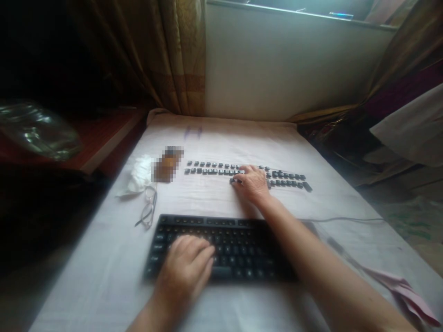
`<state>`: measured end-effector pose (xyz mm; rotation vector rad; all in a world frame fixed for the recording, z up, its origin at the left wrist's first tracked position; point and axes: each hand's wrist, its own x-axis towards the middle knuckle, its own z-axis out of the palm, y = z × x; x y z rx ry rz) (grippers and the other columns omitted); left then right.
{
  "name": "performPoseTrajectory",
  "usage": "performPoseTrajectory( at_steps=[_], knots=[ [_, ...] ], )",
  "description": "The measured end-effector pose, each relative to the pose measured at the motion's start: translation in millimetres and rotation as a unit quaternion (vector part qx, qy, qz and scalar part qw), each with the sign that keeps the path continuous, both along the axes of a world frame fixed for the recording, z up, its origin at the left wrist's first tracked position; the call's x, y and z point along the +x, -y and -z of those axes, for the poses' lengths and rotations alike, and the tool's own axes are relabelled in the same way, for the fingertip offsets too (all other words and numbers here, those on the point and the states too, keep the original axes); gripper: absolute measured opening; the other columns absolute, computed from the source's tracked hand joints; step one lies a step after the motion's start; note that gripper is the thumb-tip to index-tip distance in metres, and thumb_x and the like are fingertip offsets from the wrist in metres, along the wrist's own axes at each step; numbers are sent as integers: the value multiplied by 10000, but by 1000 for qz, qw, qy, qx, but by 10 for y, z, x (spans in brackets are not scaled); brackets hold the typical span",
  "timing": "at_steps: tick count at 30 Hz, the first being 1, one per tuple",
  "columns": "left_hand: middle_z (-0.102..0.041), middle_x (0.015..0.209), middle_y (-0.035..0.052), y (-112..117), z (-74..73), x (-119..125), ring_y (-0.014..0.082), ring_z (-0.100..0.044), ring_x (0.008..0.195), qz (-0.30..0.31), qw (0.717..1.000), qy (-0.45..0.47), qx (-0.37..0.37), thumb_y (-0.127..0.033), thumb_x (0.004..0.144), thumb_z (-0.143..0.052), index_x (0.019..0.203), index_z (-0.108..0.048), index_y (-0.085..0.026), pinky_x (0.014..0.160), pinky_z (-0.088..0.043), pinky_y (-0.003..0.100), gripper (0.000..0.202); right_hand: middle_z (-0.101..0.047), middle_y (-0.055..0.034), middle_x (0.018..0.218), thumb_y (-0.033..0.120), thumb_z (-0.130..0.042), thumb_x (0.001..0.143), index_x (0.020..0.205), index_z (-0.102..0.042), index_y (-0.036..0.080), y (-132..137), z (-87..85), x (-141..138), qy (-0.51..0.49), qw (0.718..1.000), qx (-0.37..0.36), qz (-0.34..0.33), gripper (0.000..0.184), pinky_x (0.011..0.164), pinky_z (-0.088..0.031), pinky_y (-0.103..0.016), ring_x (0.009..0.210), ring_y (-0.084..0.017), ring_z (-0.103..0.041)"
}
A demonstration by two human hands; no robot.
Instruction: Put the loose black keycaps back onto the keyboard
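Observation:
A black keyboard lies on a white cloth-covered table in front of me. My left hand rests on its left half, fingers curled down onto the keys. Beyond the keyboard, loose black keycaps are laid out in rows across the cloth. My right hand reaches over the keyboard to the middle of those rows, its fingertips pinched on a dark keycap.
A pair of glasses, crumpled white tissue and a blurred brown object lie at the left. The keyboard's cable runs right. Pink cloth lies at the near right. Curtains and a wall stand behind.

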<state>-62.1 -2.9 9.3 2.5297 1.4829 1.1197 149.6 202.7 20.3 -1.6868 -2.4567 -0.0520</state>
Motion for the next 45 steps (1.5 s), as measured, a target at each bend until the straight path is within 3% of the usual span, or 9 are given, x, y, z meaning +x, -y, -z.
performPoseTrajectory(
  at_steps=[7,13,18,23,31,45],
  knots=[
    [-682,945,54,-10,-31,1,208,-597,930,5,1000,-6,-5,-131,918,-530,1028,-693,-186,917,-471,404,205,-630,-103,1301,280,-619,875,949,-764,212,14,-24,-64,-29,1000,6,-1,177,975,-369,-418,1209,-298,-501],
    [-686,948,58,-3,-20,-9,209,-604,944,1,1000,-12,-6,-137,916,-528,1034,-695,-193,935,-476,406,212,-688,-103,1161,260,-665,828,872,-731,209,437,-112,-6,-174,984,31,-11,94,983,-410,-430,1118,-286,-568],
    [-685,947,63,6,-20,-6,212,-601,947,10,1000,-12,-4,-131,912,-540,1018,-695,-183,945,-469,409,195,-711,-56,967,252,-643,829,900,-685,233,1072,-235,59,-289,954,-83,-18,84,881,-489,-367,964,-231,-639],
    [-683,916,51,19,-35,21,204,-594,915,16,1000,-12,-4,-143,918,-543,994,-693,-196,931,-467,404,177,-709,-48,926,218,-672,813,876,-678,218,1482,-264,11,-272,944,-186,-30,63,829,-493,-330,917,-212,-644],
    [-656,1071,81,44,-17,78,250,-563,1025,20,998,-56,-28,-227,939,-525,1216,-660,-214,969,-426,431,309,-715,-43,914,194,-688,788,860,-716,207,1431,-312,-111,-185,953,-241,-14,79,789,-463,-303,878,-199,-637],
    [-624,1144,90,44,32,100,267,-522,1086,14,997,-70,-43,-257,956,-509,1240,-648,-195,1014,-382,458,322,-718,-39,910,214,-715,800,869,-723,204,1423,-302,-132,-154,958,-242,-14,71,759,-453,-286,852,-188,-642]
  ],
)
